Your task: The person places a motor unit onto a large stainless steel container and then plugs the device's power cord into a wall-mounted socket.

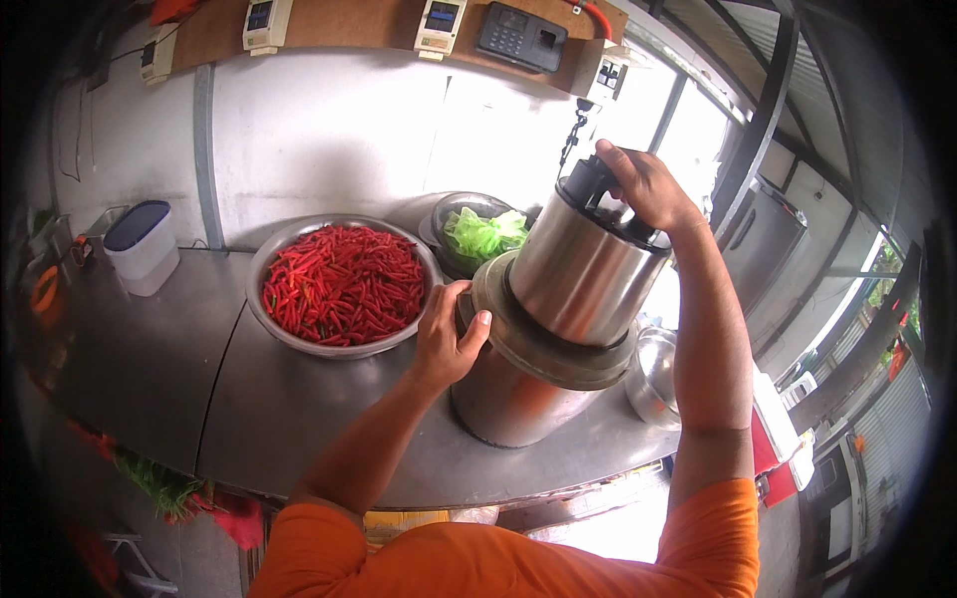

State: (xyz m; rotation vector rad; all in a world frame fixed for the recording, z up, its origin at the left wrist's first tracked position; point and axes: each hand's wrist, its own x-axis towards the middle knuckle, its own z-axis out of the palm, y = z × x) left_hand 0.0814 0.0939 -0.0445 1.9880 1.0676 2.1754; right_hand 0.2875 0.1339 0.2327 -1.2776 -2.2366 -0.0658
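Observation:
A large electric food chopper [528, 399] stands on the steel table, with a steel bowl below and a wide grey lid [558, 359]. Its cylindrical steel motor unit [588, 274] sits on the lid and leans to the right in this view. My right hand [648, 189] is closed around the black handle on top of the motor unit. Lower down, my left hand [449, 339] grips the left edge of the lid, thumb raised; its fingertips are partly hidden. Just left of it lies a wide metal basin [261, 309] heaped with red chillies [344, 284].
Behind the chopper, a bowl holds a pale green plastic bag [483, 231]. A steel pot [655, 379] stands close on the right. A white container with a dark blue lid [142, 244] is at the far left of the steel table [289, 399]. Switch boxes line the wall board.

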